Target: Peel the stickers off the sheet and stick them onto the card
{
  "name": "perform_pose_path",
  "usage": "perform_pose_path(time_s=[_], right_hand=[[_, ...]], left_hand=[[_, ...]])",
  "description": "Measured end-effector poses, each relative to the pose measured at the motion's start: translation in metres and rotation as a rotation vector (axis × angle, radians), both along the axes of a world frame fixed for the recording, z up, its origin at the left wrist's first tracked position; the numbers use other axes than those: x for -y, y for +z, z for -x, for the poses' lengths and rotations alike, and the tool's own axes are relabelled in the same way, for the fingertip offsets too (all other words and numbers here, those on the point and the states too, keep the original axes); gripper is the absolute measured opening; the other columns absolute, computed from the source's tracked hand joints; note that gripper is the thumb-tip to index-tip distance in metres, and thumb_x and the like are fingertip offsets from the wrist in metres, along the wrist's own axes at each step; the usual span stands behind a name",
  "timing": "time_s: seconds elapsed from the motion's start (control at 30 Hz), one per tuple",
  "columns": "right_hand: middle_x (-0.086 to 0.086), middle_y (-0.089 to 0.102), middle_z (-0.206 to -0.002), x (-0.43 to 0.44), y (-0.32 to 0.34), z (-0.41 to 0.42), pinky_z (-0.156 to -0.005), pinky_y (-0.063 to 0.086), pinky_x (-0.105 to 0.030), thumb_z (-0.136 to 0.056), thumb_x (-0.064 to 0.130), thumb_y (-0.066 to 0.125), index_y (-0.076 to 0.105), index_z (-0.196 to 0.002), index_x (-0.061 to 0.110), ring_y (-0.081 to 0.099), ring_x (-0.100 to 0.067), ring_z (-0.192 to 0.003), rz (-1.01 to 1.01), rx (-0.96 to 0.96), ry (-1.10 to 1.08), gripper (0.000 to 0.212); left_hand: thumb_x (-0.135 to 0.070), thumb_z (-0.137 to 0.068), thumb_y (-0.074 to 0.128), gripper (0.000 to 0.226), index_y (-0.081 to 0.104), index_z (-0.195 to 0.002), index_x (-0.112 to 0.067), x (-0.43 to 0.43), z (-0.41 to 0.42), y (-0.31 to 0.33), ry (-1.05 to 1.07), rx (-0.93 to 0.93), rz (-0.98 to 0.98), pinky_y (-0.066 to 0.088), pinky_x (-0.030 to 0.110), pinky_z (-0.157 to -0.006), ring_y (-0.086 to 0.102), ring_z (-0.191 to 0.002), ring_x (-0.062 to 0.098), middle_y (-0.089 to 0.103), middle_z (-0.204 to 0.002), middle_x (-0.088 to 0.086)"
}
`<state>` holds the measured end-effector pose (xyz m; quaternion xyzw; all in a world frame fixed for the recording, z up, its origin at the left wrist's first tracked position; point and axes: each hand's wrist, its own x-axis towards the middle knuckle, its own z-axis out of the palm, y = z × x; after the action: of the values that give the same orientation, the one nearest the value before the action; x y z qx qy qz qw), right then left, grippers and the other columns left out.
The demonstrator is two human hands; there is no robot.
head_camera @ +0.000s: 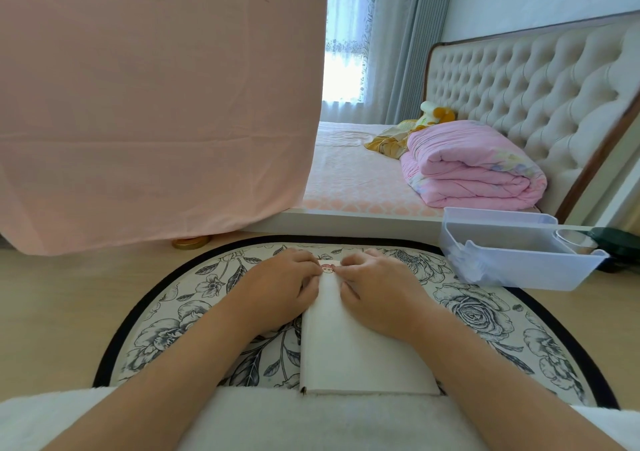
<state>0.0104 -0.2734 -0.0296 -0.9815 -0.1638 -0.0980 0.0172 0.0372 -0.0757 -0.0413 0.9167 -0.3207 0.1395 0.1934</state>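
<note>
White card (346,339): a long pale sheet, lying on the floral mat (485,315) from its near edge toward the middle; its near end rests at a white fluffy cloth (277,419).
Sticker (327,268): small, with a pink-haired cartoon face, at the far end of the card, just between the two hands.
Left hand (280,287): palm down on the left side of the card, fingers curled, fingertips touching the sticker from the left.
Right hand (377,291): palm down on the right side of the card, fingers bent, fingertips at the right edge of the sticker; I cannot tell if they pinch it or only press it.
Sticker sheet: I cannot tell it apart from the card.
Surface: a rounded mat with grey roses and a black border, on a light wooden top.
Plastic bin (519,256): clear, at the far right edge of the mat, a glass cup (575,241) inside.
Room: pink cloth (156,104) hanging at far left, a gold lid (190,242) under it; a bed with tufted headboard (536,86), folded pink quilt (474,163), plush toy (436,112); grey curtains (398,41) at the window.
Writing: none readable.
</note>
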Motion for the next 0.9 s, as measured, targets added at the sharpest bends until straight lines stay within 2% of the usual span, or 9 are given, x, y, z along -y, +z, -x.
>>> perform_pose_path(time_s=[0.1, 0.23, 0.3, 0.4, 0.53, 0.67, 0.73, 0.8, 0.9], right_hand=[[0.013, 0.064, -0.122, 0.003, -0.001, 0.001, -0.086, 0.050, -0.037, -0.085, 0.046, 0.013, 0.066, -0.108, 0.028, 0.054, -0.018, -0.107, 0.009, 0.007, 0.015, 0.061], [0.007, 0.050, -0.131, 0.001, -0.001, 0.000, -0.096, 0.042, -0.042, -0.096, 0.039, 0.028, 0.050, -0.137, 0.040, 0.044, -0.019, -0.122, 0.015, -0.050, 0.008, 0.046], [0.005, 0.045, -0.135, -0.001, -0.001, 0.000, -0.101, 0.038, -0.045, -0.099, 0.036, 0.032, 0.043, -0.143, 0.042, 0.040, -0.020, -0.127, 0.011, -0.073, 0.002, 0.046], [0.005, 0.048, -0.135, -0.002, -0.001, 0.002, -0.101, 0.038, -0.044, -0.098, 0.036, 0.034, 0.048, -0.141, 0.038, 0.042, -0.020, -0.126, 0.004, -0.067, 0.007, 0.045], [0.011, 0.058, -0.126, 0.002, 0.002, 0.001, -0.094, 0.044, -0.038, -0.096, 0.037, 0.038, 0.066, -0.116, 0.031, 0.048, -0.016, -0.115, -0.028, -0.042, 0.004, 0.035], [0.007, 0.052, -0.128, 0.000, -0.001, -0.001, -0.095, 0.039, -0.040, -0.096, 0.036, 0.037, 0.058, -0.128, 0.031, 0.044, -0.019, -0.120, -0.006, -0.041, 0.005, 0.039], [0.004, 0.047, -0.129, -0.005, -0.001, -0.002, -0.097, 0.035, -0.043, -0.095, 0.036, 0.036, 0.052, -0.131, 0.029, 0.041, -0.021, -0.123, -0.002, -0.055, -0.008, 0.040], [0.003, 0.046, -0.128, -0.008, 0.000, -0.003, -0.098, 0.035, -0.043, -0.095, 0.036, 0.037, 0.052, -0.131, 0.028, 0.040, -0.021, -0.123, -0.001, -0.062, -0.013, 0.040], [0.005, 0.048, -0.130, -0.003, -0.001, -0.002, -0.097, 0.034, -0.041, -0.095, 0.036, 0.039, 0.056, -0.130, 0.029, 0.041, -0.018, -0.123, -0.031, -0.055, -0.006, 0.040]], left_hand=[[-0.031, -0.100, 0.048, 0.030, 0.071, -0.119, -0.026, 0.000, 0.000, 0.000, 0.002, -0.010, -0.006, 0.051, 0.029, -0.093, 0.050, -0.117, 0.000, 0.063, -0.124, -0.018], [-0.032, -0.100, 0.048, 0.030, 0.069, -0.122, -0.028, 0.000, -0.003, -0.002, -0.018, -0.011, 0.008, 0.049, 0.028, -0.093, 0.047, -0.119, 0.000, 0.062, -0.121, -0.019], [-0.032, -0.100, 0.048, 0.031, 0.068, -0.123, -0.028, -0.001, -0.004, -0.003, -0.025, -0.021, 0.017, 0.048, 0.027, -0.094, 0.046, -0.119, -0.001, 0.061, -0.120, -0.019], [-0.031, -0.100, 0.047, 0.030, 0.068, -0.121, -0.027, -0.001, -0.005, -0.004, -0.013, -0.026, 0.004, 0.049, 0.029, -0.093, 0.046, -0.118, -0.002, 0.060, -0.120, -0.019], [-0.030, -0.101, 0.046, 0.029, 0.067, -0.121, -0.027, 0.000, -0.001, -0.004, 0.014, -0.026, 0.004, 0.047, 0.026, -0.097, 0.045, -0.120, -0.004, 0.058, -0.126, -0.021], [-0.036, -0.101, 0.044, 0.033, 0.068, -0.123, -0.029, 0.001, -0.003, -0.005, -0.009, -0.042, 0.010, 0.047, 0.027, -0.098, 0.043, -0.121, -0.003, 0.058, -0.124, -0.020], [-0.048, -0.096, 0.032, 0.049, 0.064, -0.130, -0.033, 0.001, -0.004, -0.006, -0.023, -0.054, -0.018, 0.044, 0.024, -0.097, 0.039, -0.122, -0.002, 0.054, -0.123, -0.020], [-0.052, -0.094, 0.024, 0.057, 0.060, -0.135, -0.036, 0.001, -0.003, -0.007, -0.027, -0.054, -0.042, 0.043, 0.024, -0.097, 0.037, -0.123, -0.002, 0.051, -0.124, -0.020], [-0.039, -0.102, 0.037, 0.040, 0.059, -0.136, -0.035, 0.001, -0.003, -0.006, -0.021, -0.056, -0.043, 0.044, 0.027, -0.099, 0.038, -0.124, 0.000, 0.051, -0.126, -0.018]])
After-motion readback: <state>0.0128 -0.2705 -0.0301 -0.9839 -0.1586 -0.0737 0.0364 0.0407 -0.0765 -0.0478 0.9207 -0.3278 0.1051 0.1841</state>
